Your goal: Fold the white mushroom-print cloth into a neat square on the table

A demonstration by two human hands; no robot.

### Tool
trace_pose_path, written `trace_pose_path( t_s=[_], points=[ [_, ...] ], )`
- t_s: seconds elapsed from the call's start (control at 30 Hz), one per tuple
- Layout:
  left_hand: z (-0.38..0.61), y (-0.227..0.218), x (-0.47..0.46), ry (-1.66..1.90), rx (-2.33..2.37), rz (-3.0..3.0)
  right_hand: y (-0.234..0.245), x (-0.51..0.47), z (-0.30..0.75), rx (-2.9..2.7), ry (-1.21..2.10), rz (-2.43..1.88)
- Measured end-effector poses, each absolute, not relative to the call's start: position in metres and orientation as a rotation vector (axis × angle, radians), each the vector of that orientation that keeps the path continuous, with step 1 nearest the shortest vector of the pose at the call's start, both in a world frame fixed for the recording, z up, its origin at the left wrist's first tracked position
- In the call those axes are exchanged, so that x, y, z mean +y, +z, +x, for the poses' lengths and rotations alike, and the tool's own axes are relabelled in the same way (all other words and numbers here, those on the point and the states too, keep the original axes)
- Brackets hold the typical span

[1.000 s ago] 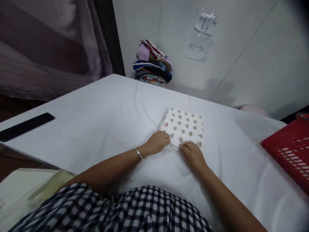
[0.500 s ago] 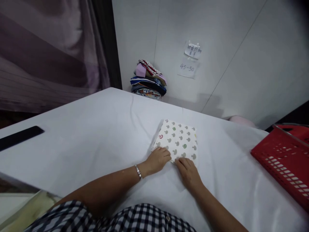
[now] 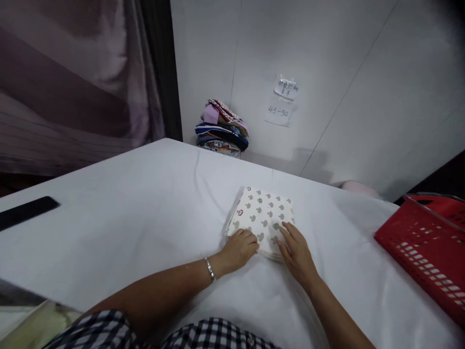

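A folded white cloth (image 3: 264, 213) with a grey, green and red mushroom print lies on the white-covered table (image 3: 152, 213). At its near left corner, my left hand (image 3: 238, 248) has its fingers curled over the front edge, gripping the fabric. A silver bracelet (image 3: 209, 269) circles that wrist. Over the cloth's near right part is my right hand (image 3: 298, 252), fingers parted, with the fingertips at the printed surface. Whether those fingertips touch or hover, I cannot tell.
To the right stands a red plastic basket (image 3: 421, 247) with a handle. A dark flat object (image 3: 27, 213) lies at the table's left. Beyond the far edge is a stack of folded clothes (image 3: 222, 130) against the wall, near paper signs (image 3: 279, 112). A curtain (image 3: 80, 72) hangs at left.
My right hand has left the cloth's front edge, moved right and forward, and spread its fingers. My left hand stays at the near left corner. The view has tilted slightly up.
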State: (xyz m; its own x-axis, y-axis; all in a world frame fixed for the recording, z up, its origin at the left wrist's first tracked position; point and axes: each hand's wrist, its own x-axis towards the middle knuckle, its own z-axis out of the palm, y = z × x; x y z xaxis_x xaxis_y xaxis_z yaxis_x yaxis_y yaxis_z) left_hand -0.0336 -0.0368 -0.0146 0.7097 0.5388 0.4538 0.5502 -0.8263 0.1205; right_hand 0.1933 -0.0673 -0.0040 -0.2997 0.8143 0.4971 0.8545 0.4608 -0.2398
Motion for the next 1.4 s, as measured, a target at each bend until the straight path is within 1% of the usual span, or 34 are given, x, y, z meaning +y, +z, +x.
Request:
trace_pose_path(
  t_s=[0.1, 0.2, 0.3, 0.4, 0.5, 0.57, 0.67, 0.73, 0.87, 0.97, 1.07, 1.23, 1.3, 1.4],
  points=[
    [-0.035, -0.01, -0.04, -0.774, -0.939, -2.913, -0.022, -0.063, 0.196, -2.23, -0.178, -1.571],
    [-0.034, 0.005, -0.037, -0.784, -1.03, -3.012, -0.037, -0.065, 0.194, -2.264, -0.214, -1.617],
    [-0.034, 0.02, -0.024, -0.809, -1.202, -3.012, -0.042, -0.067, 0.195, -2.263, -0.223, -1.619],
    [-0.038, 0.019, -0.011, -0.828, -1.417, -2.854, -0.041, -0.069, 0.197, -2.259, -0.166, -1.655],
    [-0.044, 0.005, -0.005, -0.692, -1.559, -2.826, -0.03, -0.066, 0.195, -2.27, -0.054, -1.693],
    [-0.045, -0.004, -0.006, -0.638, -1.579, -2.834, -0.015, -0.054, 0.19, -2.273, -0.014, -1.675],
    [-0.046, -0.009, -0.008, -0.628, -1.572, -2.824, 0.01, -0.018, 0.182, -2.232, -0.055, -1.62],
    [-0.047, -0.007, -0.009, -0.622, -1.571, -2.832, 0.017, 0.012, 0.184, -2.16, -0.071, -1.673],
    [-0.051, -0.004, -0.011, -0.612, -1.571, -2.873, -0.004, 0.053, 0.203, -1.972, 0.179, -1.96],
    [-0.053, -0.003, -0.012, -0.605, -1.571, -2.889, -0.026, 0.062, 0.215, -1.917, 0.275, -1.911],
    [-0.053, -0.003, -0.011, -0.605, -1.575, -2.898, -0.034, 0.062, 0.22, -1.857, 0.34, -1.807],
    [-0.052, -0.004, -0.008, -0.65, -1.605, -2.919, -0.029, 0.037, 0.223, -1.671, 0.475, -1.777],
    [-0.052, -0.006, -0.008, -0.708, -1.69, -2.877, -0.029, 0.017, 0.224, -1.617, 0.522, -1.773],
    [-0.05, -0.01, -0.01, -0.834, -1.963, -2.732, -0.034, -0.014, 0.223, -1.609, 0.525, -1.754]
  ],
)
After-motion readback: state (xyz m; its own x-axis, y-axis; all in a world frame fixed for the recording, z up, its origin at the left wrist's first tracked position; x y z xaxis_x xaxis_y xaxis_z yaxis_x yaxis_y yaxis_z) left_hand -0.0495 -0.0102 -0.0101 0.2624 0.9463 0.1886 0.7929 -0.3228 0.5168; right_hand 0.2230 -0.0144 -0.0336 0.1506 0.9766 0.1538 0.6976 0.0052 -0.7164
